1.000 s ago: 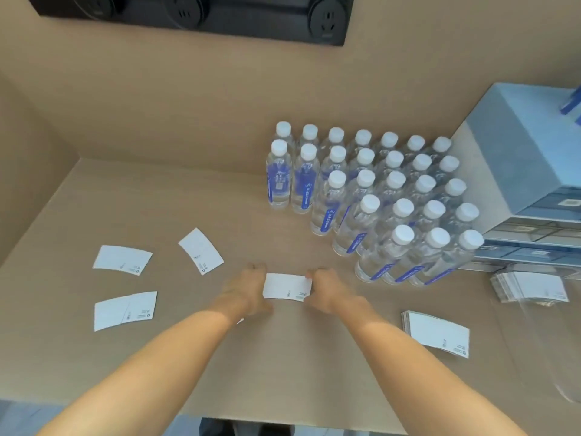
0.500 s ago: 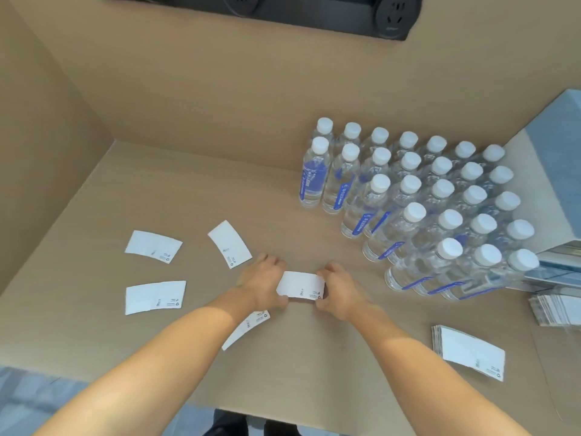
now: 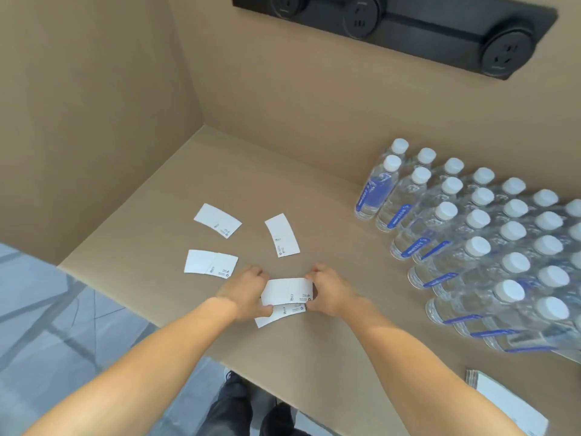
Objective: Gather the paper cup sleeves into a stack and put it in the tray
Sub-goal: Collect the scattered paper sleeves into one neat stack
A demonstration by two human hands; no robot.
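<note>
Head view. Both forearms reach fwd over the near edge of the tan table, bare, converging at centre. Left hand knuckles up, fingers curled under, pinching the left end of a white sleeve; thumb lies across a second sleeve just beneath. Right hand mirrors it, fingertips clamped on the right end of the top sleeve. Top sleeve held flat btwn the two hands, printed corner toward right hand. Lower sleeve pokes out below, skewed, partly covered by the top one; cannot tell if it is lifted or resting on the table.

Three loose sleeves lie flat w/ gaps btwn them, left of and beyond the hands: far-left sleeve, near-left sleeve, upright-ish sleeve nearest the left hand's knuckles.

Finished stack of sleeves at bottom right, near table edge, well apart from hands. No tray in sight.

Shrink-wrapped pack of water bottles, white caps, blue labels, fills right side. Black socket strip on back wall.
</note>
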